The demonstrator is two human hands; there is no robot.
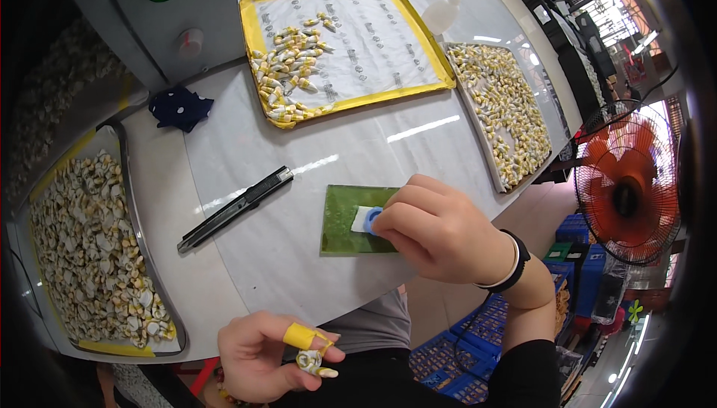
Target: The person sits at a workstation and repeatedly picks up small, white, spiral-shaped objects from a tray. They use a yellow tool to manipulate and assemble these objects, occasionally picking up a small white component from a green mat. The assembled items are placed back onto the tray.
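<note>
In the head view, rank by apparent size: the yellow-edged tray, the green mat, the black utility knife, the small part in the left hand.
1. Yellow-edged tray, clearly largest.
2. Green mat and black utility knife: the knife looks longer, the mat covers more area, so unranked.
3. Small part pinched in the left hand, smallest despite being nearest.

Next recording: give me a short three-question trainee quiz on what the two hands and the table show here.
1. True or false: the right hand presses a blue ring-shaped piece on the green rectangular mat.
2. What does the left hand pinch? A) a black utility knife B) a small white-and-yellow wound part C) a dark blue cloth
3. Fill in: the yellow-rimmed tray lies at the table's ____ side from the person.

Key
1. True
2. B; the black utility knife and dark blue cloth lie untouched.
3. Far
</note>
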